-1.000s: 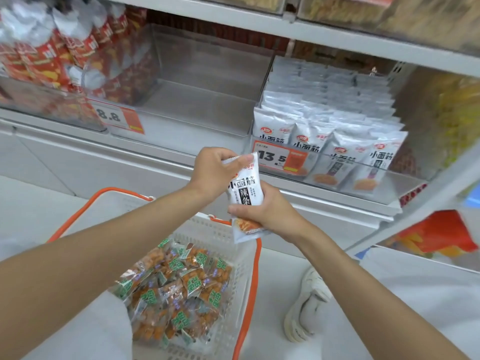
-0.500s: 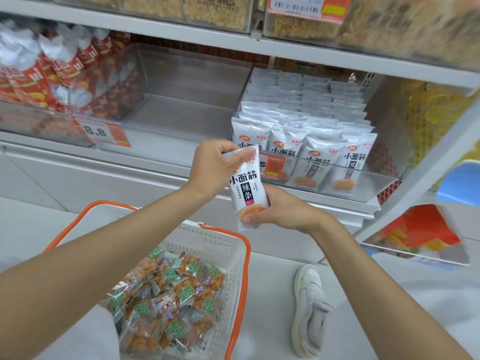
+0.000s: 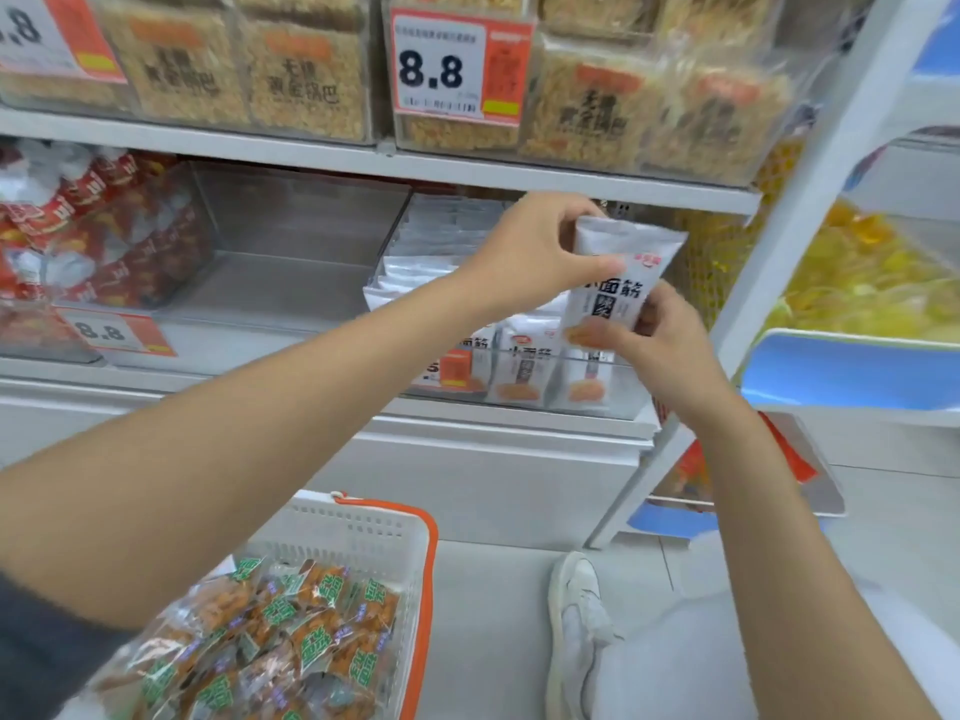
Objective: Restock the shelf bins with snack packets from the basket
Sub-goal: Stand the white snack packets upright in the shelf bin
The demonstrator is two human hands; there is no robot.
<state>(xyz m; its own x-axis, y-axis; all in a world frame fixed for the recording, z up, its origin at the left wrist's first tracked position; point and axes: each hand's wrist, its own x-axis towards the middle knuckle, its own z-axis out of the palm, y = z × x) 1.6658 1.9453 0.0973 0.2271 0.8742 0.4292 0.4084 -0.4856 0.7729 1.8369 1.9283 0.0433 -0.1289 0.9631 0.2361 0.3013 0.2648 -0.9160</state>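
I hold one white snack packet (image 3: 618,283) with black characters upright in front of the clear shelf bin (image 3: 524,376) of the same white packets. My left hand (image 3: 530,252) pinches the packet's top edge. My right hand (image 3: 660,350) grips its lower end from the right. The packet hangs over the bin's right front part, above the packets standing there. The white basket with orange rim (image 3: 363,527) sits at the bottom left, holding orange-and-green wrapped snacks (image 3: 280,631).
An empty clear bin (image 3: 291,252) stands left of the white-packet bin, and a bin of red packets (image 3: 78,226) is further left. Brown snack bags (image 3: 291,70) fill the upper shelf. A white shelf upright (image 3: 795,210) rises at the right. My white shoe (image 3: 576,631) rests on the floor.
Both hands have lifted the white packet up and to the right, from in front of the bin's price tag to over the bin. The view has tilted upward.
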